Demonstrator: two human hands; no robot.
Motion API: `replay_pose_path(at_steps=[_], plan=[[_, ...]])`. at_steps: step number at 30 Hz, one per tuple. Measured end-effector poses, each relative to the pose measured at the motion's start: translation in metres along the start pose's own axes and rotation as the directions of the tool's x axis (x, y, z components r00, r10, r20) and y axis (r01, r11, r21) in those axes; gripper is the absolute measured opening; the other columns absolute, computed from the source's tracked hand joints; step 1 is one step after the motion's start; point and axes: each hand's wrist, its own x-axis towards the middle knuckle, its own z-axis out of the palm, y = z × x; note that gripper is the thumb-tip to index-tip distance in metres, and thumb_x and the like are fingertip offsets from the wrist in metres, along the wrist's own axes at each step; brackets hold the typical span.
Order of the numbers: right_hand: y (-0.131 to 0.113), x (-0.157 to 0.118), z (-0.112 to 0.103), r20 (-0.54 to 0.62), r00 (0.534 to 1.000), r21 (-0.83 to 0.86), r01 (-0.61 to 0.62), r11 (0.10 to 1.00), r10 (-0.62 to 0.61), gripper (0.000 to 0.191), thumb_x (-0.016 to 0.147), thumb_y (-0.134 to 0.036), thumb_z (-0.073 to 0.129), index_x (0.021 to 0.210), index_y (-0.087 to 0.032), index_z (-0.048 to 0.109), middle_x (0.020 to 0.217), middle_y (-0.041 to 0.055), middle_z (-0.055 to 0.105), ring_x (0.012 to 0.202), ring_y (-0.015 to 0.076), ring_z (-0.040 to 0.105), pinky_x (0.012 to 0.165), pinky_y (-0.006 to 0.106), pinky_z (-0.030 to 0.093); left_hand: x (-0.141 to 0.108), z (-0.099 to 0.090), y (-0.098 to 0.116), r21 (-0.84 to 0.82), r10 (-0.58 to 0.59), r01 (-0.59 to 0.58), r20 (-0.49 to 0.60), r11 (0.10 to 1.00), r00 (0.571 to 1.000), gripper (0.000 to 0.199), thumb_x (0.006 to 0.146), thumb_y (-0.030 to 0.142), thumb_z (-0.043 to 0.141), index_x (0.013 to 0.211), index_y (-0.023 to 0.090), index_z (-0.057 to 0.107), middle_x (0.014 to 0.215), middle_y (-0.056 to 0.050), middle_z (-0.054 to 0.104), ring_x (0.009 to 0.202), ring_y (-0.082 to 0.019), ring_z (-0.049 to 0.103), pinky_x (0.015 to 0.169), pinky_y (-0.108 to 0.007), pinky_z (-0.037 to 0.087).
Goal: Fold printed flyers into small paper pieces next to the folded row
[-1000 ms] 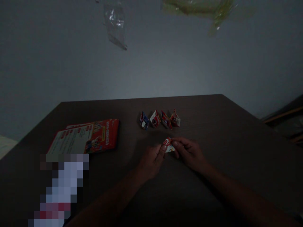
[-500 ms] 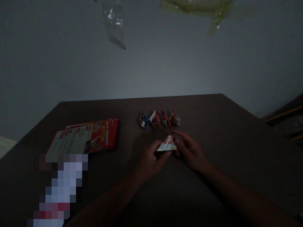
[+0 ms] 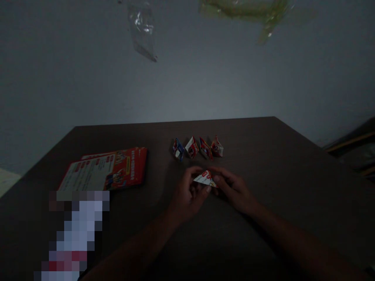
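Observation:
Between my two hands is a small folded paper triangle (image 3: 205, 178), white with red and coloured print. My left hand (image 3: 188, 195) grips its left side and lower edge, the thumb near the bottom. My right hand (image 3: 234, 189) pinches the right corner, thumb on top. Fingers behind the paper are partly hidden. Just beyond my hands stands a row of several folded paper pieces: a blue one (image 3: 178, 149) at the left, a red and white one (image 3: 191, 147), a red and dark one (image 3: 205, 148), and a reddish-white one (image 3: 217, 147) at the right.
A stack of printed red and white leaflets (image 3: 129, 168) lies on the dark table (image 3: 263, 156) at the left. Below it a pixelated patch hides part of the view. The wall behind carries a clear plastic bag (image 3: 142, 31) and yellowish tape (image 3: 249, 11).
The paper triangle has tilted and shows a flatter shape. My left fingers have moved up behind it, and my right index finger has curled in toward its top.

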Motion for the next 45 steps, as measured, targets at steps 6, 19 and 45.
replay_pose_path(at_steps=[6, 19, 45], plan=[[-0.006, 0.001, -0.001, 0.134, 0.991, -0.048, 0.028, 0.998, -0.021, 0.042, 0.09, -0.04, 0.047, 0.126, -0.018, 0.052, 0.069, -0.0007, 0.052, 0.062, 0.0108, 0.047, 0.054, 0.023, 0.036, 0.001, -0.002, -0.001, 0.05, 0.006, -0.008, 0.047, 0.999, 0.999, 0.032, 0.086, 0.036, 0.051, 0.113, 0.018, 0.051, 0.082, -0.003, 0.058, 0.07, -0.013, 0.053, 0.06, -0.023, 0.042], [-0.01, 0.0, -0.001, 0.221, 0.974, -0.107, 0.076, 0.991, -0.051, 0.045, 0.092, -0.036, 0.045, 0.134, -0.02, 0.044, 0.073, -0.001, 0.05, 0.064, 0.011, 0.044, 0.057, 0.024, 0.034, 0.002, -0.003, 0.0, 0.032, 0.013, -0.014, 0.044, 0.999, 0.999, 0.03, 0.087, 0.036, 0.049, 0.11, 0.016, 0.05, 0.079, -0.003, 0.058, 0.069, -0.013, 0.053, 0.06, -0.023, 0.042], [-0.013, 0.002, -0.002, 0.223, 0.971, -0.149, 0.127, 0.981, -0.091, 0.042, 0.095, -0.034, 0.039, 0.134, -0.018, 0.045, 0.074, 0.0006, 0.056, 0.065, 0.0107, 0.051, 0.058, 0.023, 0.039, 0.003, -0.004, 0.003, 0.036, 0.002, -0.003, 0.042, 0.999, 0.999, 0.03, 0.086, 0.035, 0.05, 0.106, 0.014, 0.054, 0.072, -0.001, 0.056, 0.065, -0.013, 0.052, 0.057, -0.023, 0.039]])
